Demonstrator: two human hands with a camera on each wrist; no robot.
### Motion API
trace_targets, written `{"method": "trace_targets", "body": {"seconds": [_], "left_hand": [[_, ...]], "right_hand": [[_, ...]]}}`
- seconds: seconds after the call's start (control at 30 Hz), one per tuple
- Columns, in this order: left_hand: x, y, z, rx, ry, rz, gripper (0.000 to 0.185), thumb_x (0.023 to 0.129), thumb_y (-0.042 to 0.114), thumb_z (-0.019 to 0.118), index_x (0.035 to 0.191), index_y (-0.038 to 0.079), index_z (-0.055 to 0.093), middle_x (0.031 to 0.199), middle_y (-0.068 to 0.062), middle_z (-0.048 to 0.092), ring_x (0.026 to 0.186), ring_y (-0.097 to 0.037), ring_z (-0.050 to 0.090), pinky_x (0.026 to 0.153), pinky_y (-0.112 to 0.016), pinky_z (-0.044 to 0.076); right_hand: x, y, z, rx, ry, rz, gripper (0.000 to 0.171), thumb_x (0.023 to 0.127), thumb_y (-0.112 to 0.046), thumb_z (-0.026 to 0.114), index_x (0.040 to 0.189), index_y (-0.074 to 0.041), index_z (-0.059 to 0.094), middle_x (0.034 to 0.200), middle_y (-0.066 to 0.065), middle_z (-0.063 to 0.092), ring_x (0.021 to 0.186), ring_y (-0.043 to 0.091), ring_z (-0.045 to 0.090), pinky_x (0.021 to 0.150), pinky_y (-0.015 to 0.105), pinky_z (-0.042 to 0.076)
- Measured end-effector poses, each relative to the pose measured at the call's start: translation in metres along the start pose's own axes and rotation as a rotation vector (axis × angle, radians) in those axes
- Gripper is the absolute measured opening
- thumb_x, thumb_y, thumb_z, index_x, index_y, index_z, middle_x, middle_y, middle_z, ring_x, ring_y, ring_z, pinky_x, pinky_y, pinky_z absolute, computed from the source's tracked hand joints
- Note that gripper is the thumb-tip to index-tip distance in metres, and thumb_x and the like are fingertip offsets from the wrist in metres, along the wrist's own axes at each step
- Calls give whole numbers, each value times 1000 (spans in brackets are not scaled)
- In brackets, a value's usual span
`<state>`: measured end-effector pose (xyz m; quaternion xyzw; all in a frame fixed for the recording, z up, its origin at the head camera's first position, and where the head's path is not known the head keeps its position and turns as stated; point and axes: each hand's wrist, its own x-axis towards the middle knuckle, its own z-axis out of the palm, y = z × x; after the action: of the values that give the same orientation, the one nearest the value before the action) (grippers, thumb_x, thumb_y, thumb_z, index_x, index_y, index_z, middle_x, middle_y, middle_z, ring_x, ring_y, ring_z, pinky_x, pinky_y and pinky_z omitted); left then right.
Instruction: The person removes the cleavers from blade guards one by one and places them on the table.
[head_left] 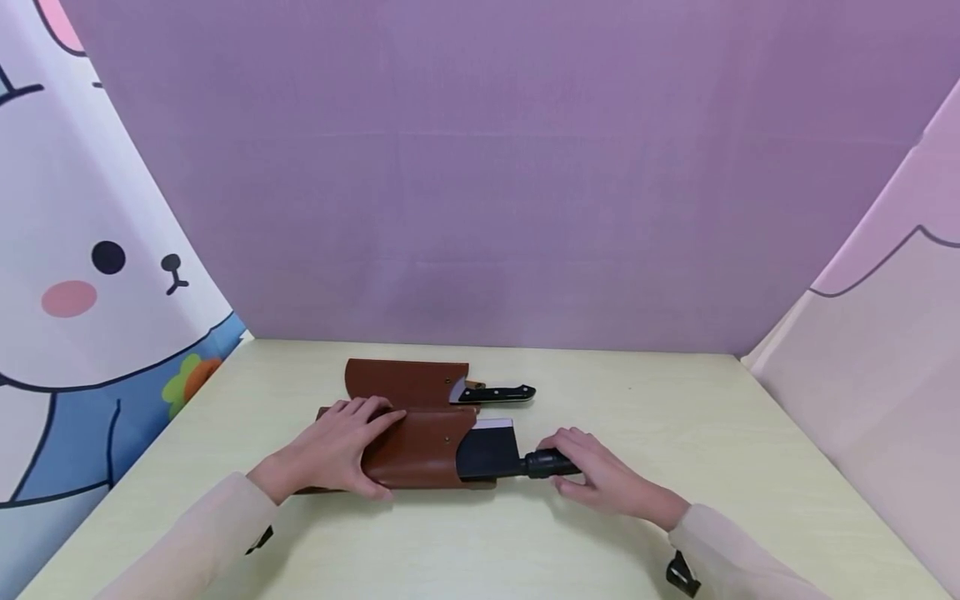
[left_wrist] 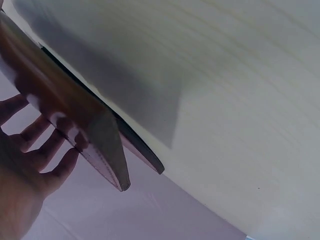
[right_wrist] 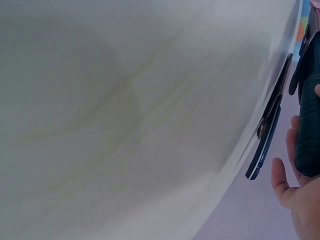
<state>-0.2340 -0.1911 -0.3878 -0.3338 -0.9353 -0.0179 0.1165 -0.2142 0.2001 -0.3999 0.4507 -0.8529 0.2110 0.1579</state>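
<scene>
Resting near-centre on the table (head_left: pixel 675 417): brown sheath (head_left: pixel 423 450), flat left hand (head_left: pixel 337 450) pressing it; cleaver (head_left: pixel 491 450) half inside, right hand (head_left: pixel 607 479) gripping its handle. Risk: sheath slipping, exposed edge nicking fingers. Far: second sheathed knife (head_left: pixel 435 385).

sleeves: pale pink, long, both arms | wrists: black clip/strap under each cuff | hands bare

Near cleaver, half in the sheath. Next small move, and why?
Probably slide the near cleaver leftward, deeper into the near sheath. The right hand grips its black handle, the left hand lies on the sheath, and part of the dark blade shows outside the opening. The far sheath shows only a blade corner and handle.
</scene>
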Motion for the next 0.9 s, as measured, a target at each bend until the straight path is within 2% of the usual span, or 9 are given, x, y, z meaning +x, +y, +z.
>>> {"method": "trace_targets", "body": {"seconds": [0.9], "left_hand": [[-1,-2,0,-12,3,6,104,54,83,58,134,18,46,126,-6,45,110,-22,45,89,-49,39]], "right_hand": [[-13,10,-6,-1,48,-35,40,71,-8,68,109,-11,56,91,-11,55,83,2,45,75,28,38]]}}
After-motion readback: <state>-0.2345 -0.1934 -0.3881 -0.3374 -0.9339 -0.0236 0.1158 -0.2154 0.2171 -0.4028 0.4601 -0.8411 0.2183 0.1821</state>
